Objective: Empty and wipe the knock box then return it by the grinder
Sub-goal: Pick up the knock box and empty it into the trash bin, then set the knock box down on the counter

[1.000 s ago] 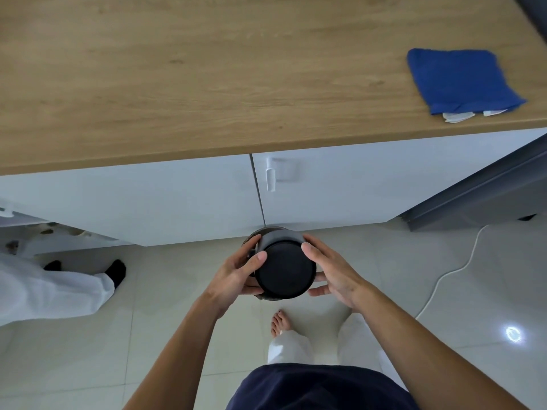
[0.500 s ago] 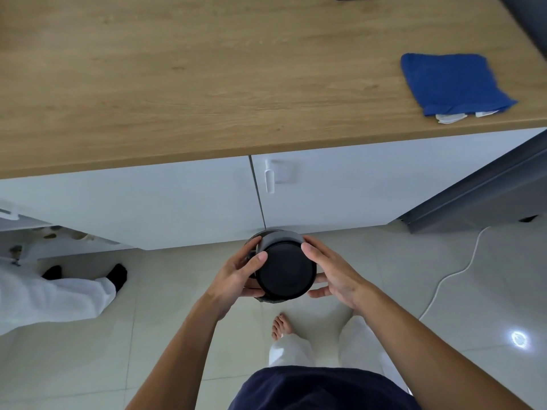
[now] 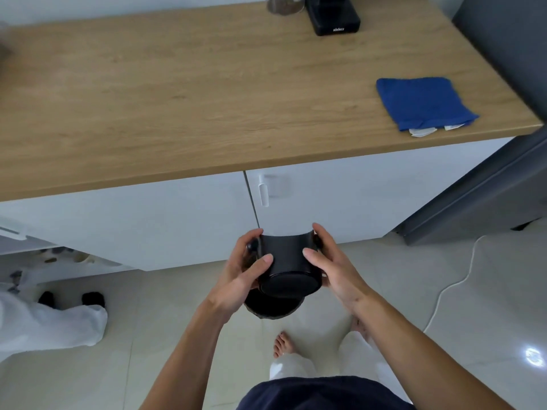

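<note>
The black round knock box is held below the counter edge, tipped with its flat base turned toward me. My left hand grips its left side and my right hand its right side. Directly beneath it is a dark round container, mostly hidden by the box and my left hand. A folded blue cloth lies on the wooden counter at the right. The black grinder base stands at the counter's back edge.
A glass jar stands left of the grinder. White cabinet doors face me under the counter. A grey appliance stands at the right, with a white cable on the tiled floor. Another person's white-trousered legs are at the left.
The knock box has tilted, its side wall now showing above its base. The view has risen, bringing the grinder and jar into sight.
</note>
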